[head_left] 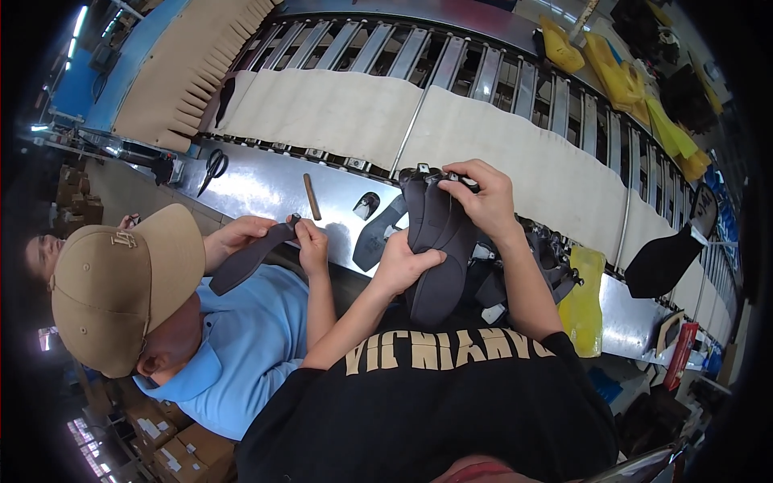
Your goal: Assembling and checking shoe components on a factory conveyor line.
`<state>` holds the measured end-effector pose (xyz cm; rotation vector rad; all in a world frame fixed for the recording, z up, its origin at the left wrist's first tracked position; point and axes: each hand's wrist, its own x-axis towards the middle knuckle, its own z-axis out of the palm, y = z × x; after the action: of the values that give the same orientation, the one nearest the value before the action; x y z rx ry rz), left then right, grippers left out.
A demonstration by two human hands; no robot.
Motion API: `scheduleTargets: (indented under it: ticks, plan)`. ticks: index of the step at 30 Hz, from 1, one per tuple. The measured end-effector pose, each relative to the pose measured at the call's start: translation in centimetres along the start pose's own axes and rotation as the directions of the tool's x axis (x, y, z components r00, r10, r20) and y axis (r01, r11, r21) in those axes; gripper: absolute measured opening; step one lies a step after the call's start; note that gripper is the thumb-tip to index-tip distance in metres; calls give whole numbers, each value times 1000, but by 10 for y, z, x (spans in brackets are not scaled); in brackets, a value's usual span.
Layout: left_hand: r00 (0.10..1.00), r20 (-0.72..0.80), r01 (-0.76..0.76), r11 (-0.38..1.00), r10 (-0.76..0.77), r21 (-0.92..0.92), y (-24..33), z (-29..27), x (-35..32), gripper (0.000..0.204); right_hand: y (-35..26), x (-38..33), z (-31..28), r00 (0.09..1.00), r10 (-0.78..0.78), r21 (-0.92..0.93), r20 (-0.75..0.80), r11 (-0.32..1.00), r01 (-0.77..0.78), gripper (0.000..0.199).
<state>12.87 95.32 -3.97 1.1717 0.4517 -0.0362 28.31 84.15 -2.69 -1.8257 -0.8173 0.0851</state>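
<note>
A bundle of dark grey padded fabric pieces (435,278), long and rounded at the lower end, is held upright before my chest. My left hand (401,264) is closed around its left side, thumb across the front. At the top, my right hand (487,197) pinches a glossy black end part (465,182); another black end part (422,171) sits beside it. Behind the bundle, a flat dark grey piece (377,240) rests on the metal table (274,185). A small black glossy part (366,205) lies near it. Fingertips behind the bundle are hidden.
On my left, a co-worker in a cap (129,282) holds a similar grey piece (251,264). Scissors (215,171) and a brown stick (312,197) lie on the table. Right are dark parts (551,258) and a yellow bag (586,302). Beyond runs a slatted conveyor with cream cloth (515,153).
</note>
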Motion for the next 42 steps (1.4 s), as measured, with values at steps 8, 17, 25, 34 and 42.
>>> scheduleTargets:
  ticks: [8,17,25,34,42]
  plan:
    - [998,33,-61,994,59,86,2,-6,-1,28,1,-3,-14,998,60,231,27,971,-65,19]
    - [911,83,-369,707,405,603,20,-3,11,69,-16,1,-3,996,-43,163,-80,985,56,55]
    - [902,149,-370,549,405,750,11,18,16,88,-14,-4,19,950,77,273,-302,962,8,20]
    - [937,157,-349,864,312,363,8,-18,32,89,9,2,0,992,108,215,65,969,-120,31]
    - [969,151,-224,955,197,194,16,-29,22,75,-3,-6,9,997,49,48,68,998,-52,58]
